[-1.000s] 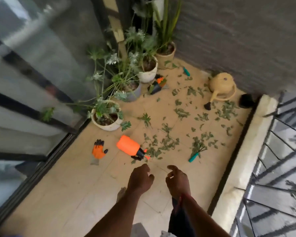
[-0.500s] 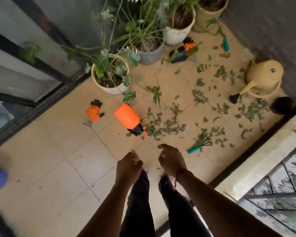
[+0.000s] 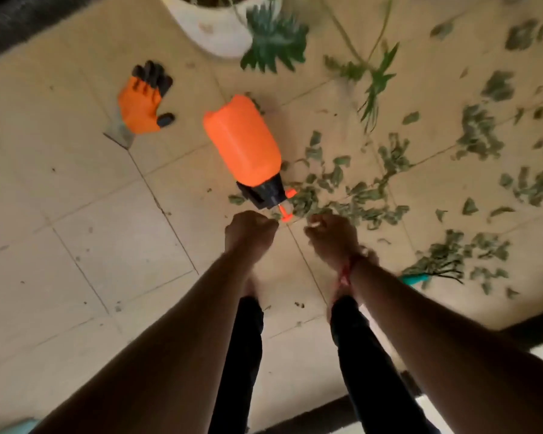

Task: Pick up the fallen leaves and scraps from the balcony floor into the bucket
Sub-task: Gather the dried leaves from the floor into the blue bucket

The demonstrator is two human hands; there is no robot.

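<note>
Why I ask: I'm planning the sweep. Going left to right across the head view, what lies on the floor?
Orange glove → orange spray bottle → long-leaved sprig → teal tool handle; the fallen leaves spread too widely to place.

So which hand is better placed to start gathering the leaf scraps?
Right. The right hand is next to the dense pile of green leaf scraps, while the left hand is nearer the nozzle of the orange plastic spray bottle.
</note>
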